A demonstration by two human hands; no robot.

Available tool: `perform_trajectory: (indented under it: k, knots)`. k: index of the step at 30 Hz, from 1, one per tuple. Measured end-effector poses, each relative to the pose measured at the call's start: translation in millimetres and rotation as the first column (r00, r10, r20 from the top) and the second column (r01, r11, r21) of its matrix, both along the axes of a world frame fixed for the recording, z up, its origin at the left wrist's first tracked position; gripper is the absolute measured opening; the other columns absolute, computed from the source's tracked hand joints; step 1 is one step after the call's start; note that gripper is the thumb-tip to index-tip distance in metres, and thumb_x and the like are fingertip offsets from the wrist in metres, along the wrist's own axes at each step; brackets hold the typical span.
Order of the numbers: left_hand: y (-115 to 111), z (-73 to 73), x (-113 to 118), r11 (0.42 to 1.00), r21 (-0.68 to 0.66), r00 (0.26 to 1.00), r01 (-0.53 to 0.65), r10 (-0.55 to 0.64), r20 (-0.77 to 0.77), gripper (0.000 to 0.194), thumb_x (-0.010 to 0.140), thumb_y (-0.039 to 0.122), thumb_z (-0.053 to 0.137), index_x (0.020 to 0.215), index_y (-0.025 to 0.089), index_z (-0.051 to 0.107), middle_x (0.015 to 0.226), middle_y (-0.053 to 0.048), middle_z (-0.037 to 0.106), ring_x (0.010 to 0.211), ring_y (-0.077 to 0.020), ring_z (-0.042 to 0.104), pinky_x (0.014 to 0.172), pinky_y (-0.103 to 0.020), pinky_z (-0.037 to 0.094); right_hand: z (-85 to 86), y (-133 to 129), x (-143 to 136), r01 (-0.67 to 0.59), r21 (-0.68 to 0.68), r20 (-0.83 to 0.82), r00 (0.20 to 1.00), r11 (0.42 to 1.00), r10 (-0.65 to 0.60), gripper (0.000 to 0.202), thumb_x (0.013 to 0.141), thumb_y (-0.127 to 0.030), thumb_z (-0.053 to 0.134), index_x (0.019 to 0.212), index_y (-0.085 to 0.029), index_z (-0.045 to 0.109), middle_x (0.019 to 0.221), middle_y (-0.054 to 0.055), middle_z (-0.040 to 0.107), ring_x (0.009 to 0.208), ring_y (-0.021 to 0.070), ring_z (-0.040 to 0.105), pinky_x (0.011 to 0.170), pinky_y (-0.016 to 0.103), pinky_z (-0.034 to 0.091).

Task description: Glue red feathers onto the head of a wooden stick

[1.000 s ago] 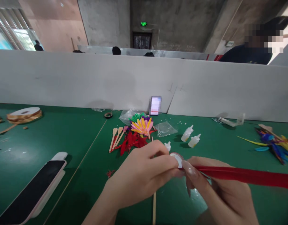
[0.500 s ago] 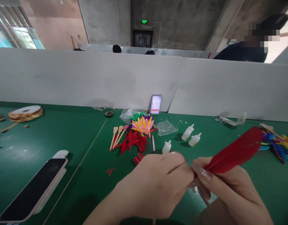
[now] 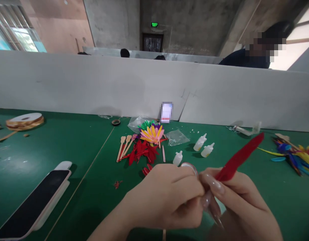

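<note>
Between the thumb and fingers of my right hand (image 3: 235, 197) is the lower end of a red feather (image 3: 241, 157), its tip slanting up to the right. My left hand (image 3: 167, 197) is closed and meets the right fingertips; a thin reddish rim of something round (image 3: 191, 166) shows behind its knuckles, and the rest is hidden. Just beyond the hands stands a small white bottle (image 3: 178, 158). Red feathers (image 3: 141, 151) lie in a pile behind, below a fan of yellow and pink feathers (image 3: 152, 134). A wooden stick (image 3: 164, 235) pokes out below my left hand.
A dark-screened device (image 3: 35, 204) lies at the left. Two more bottles (image 3: 200, 142), a clear bag (image 3: 178, 137), black tape (image 3: 116, 122) and wooden sticks (image 3: 121, 149) are on the green table. Colourful feathers (image 3: 295, 155) lie right. A phone leans on the white partition (image 3: 69, 87); a person is beyond.
The red feather has turned more edge-on, and its tip has moved left. Both hands have shifted slightly left. The person beyond the partition has moved left.
</note>
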State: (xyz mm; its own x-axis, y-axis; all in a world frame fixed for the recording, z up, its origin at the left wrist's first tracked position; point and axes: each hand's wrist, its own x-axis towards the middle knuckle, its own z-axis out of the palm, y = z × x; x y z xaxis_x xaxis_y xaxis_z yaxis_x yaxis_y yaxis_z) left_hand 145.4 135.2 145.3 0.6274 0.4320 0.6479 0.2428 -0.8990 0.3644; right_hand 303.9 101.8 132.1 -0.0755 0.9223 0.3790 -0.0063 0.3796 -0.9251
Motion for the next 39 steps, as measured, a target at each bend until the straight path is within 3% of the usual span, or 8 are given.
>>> perform_trajectory:
  k: [6, 12, 17, 23, 29, 35, 39]
  knots:
    - [6, 2.5, -11, 0.984, -0.15, 0.992, -0.097, 0.084, -0.09, 0.016, 0.086, 0.029, 0.047, 0.078, 0.017, 0.053, 0.07, 0.0, 0.053, 0.063, -0.0106, 0.046, 0.054, -0.021, 0.034, 4.0, 7, -5, -0.01, 0.045, -0.018, 1.0, 0.999, 0.01, 0.02, 0.089, -0.025, 0.051, 0.076, -0.025, 0.066, 0.057, -0.001, 0.055, 0.05, 0.0115, 0.052, 0.04, 0.021, 0.043]
    - [4, 11.2, -28, 0.915, -0.332, 0.972, -0.228, 0.197, -0.125, 0.024, 0.091, 0.029, 0.04, 0.075, 0.018, 0.054, 0.062, 0.004, 0.055, 0.055, -0.0073, 0.048, 0.051, -0.018, 0.034, 3.9, 12, -24, 0.026, 0.138, 0.05, 0.998, 0.99, -0.033, 0.021, 0.092, -0.027, 0.045, 0.092, -0.025, 0.066, 0.072, 0.0, 0.061, 0.053, 0.0095, 0.053, 0.046, 0.021, 0.045]
    - [6, 13.6, -38, 0.889, -0.401, 0.97, -0.22, 0.241, 0.003, 0.023, 0.089, 0.03, 0.045, 0.074, 0.018, 0.057, 0.058, 0.005, 0.055, 0.05, -0.0059, 0.049, 0.048, -0.016, 0.038, 4.6, 15, -34, 0.055, 0.136, 0.023, 0.998, 0.989, -0.058, 0.026, 0.094, -0.028, 0.04, 0.097, -0.024, 0.065, 0.064, -0.001, 0.059, 0.049, 0.0093, 0.052, 0.043, 0.021, 0.043]
    - [7, 12.4, -43, 0.826, -0.513, 0.916, -0.234, 0.364, 0.17, 0.023, 0.09, 0.029, 0.043, 0.08, 0.017, 0.06, 0.05, 0.005, 0.053, 0.041, -0.0051, 0.048, 0.041, -0.015, 0.04, 7.0, 20, -41, 0.036, 0.095, -0.063, 0.998, 0.995, -0.03, 0.022, 0.094, -0.029, 0.039, 0.105, -0.025, 0.058, 0.058, -0.005, 0.052, 0.042, 0.0079, 0.05, 0.039, 0.019, 0.043]
    - [5, 14.4, -40, 0.84, -0.502, 0.94, -0.205, 0.312, 0.137, 0.02, 0.088, 0.026, 0.048, 0.074, 0.017, 0.059, 0.057, 0.004, 0.058, 0.047, -0.0057, 0.054, 0.045, -0.015, 0.044, 5.2, 22, -47, -0.002, 0.095, -0.075, 0.997, 0.995, 0.009, 0.02, 0.093, -0.034, 0.04, 0.107, -0.026, 0.051, 0.063, -0.004, 0.052, 0.045, 0.0092, 0.051, 0.039, 0.02, 0.045]
    - [3, 13.9, -39, 0.892, -0.388, 0.925, -0.23, 0.324, 0.197, 0.016, 0.089, 0.022, 0.046, 0.087, 0.02, 0.062, 0.058, 0.005, 0.059, 0.049, -0.006, 0.055, 0.049, -0.016, 0.044, 8.9, 23, -43, 0.139, 0.162, 0.022, 0.989, 0.977, -0.144, 0.029, 0.092, -0.036, 0.042, 0.07, -0.02, 0.051, 0.049, -0.004, 0.047, 0.04, 0.0078, 0.045, 0.037, 0.019, 0.036]
    - [2, 11.8, -35, 0.902, -0.337, 0.905, -0.27, 0.358, 0.231, 0.016, 0.088, 0.023, 0.048, 0.096, 0.022, 0.062, 0.063, 0.004, 0.061, 0.052, -0.0074, 0.055, 0.052, -0.018, 0.047, 9.7, 19, -38, 0.143, 0.213, 0.129, 0.977, 0.967, -0.173, 0.035, 0.093, -0.034, 0.041, 0.064, -0.019, 0.053, 0.047, -0.003, 0.047, 0.041, 0.0082, 0.044, 0.037, 0.021, 0.032]
